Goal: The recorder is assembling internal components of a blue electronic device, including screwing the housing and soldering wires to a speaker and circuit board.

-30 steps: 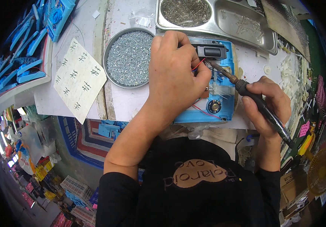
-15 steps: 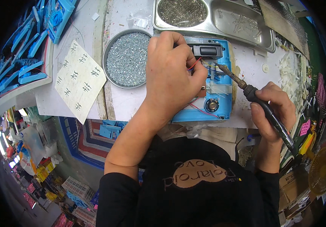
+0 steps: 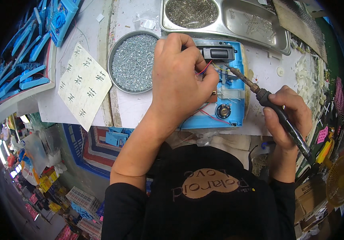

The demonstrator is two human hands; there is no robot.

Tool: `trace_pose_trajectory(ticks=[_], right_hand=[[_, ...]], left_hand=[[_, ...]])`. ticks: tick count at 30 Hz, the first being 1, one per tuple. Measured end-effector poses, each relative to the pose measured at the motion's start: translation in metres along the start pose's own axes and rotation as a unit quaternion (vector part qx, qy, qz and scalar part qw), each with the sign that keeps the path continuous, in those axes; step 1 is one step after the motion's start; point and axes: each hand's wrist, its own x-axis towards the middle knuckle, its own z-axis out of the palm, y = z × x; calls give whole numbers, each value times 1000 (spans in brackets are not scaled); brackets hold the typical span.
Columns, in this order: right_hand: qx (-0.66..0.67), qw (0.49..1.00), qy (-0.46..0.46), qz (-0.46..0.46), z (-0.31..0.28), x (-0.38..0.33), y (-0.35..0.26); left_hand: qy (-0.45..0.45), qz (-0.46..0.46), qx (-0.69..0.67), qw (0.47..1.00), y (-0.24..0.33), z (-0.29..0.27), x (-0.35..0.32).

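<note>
A blue plastic housing (image 3: 231, 105) lies open on the white bench, with a black block (image 3: 218, 53) at its top, a small round speaker (image 3: 223, 111) near its lower edge and thin red wires inside. My left hand (image 3: 180, 80) rests over the housing's left half, its fingertips pinching a red wire. My right hand (image 3: 288, 116) grips a black-handled soldering iron (image 3: 268, 102) like a pen. The iron's tip points up and left into the housing, close to my left fingertips.
A round metal dish of small screws (image 3: 134, 62) sits left of the housing. A steel compartment tray (image 3: 236, 18) with more small parts stands behind it. A sheet of paper with handwritten marks (image 3: 84, 85) lies at left, beside stacked blue plastic parts (image 3: 32, 52).
My left hand shifted slightly over the housing. My right hand has drawn the soldering iron a little to the right while its tip stays inside the housing.
</note>
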Motion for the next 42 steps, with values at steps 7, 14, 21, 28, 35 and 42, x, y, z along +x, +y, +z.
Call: trace_pose_trajectory(ticks=[7,14,21,28,35,42], right_hand=[[6,1000,2,6,1,1,-1],[13,1000,3,-4,1,2,0],[36,999,40,-5,-20,-13,-5],[49,995,71,44,-33,-30,-10],[92,980,137,114,-23,-46,-4],[97,983,97,124,-13,-33,2]], left_hand=[[-4,1,1,1000,0,-1,0],[-1,-2,-25,1000,-1,-5,-2],[-4,27,-21,999,9,-17,-7],[-198,151,-45,967,27,-3,-14],[-151,0,-195,969,21,0,-10],[-149,10,-190,970,18,2,-11]])
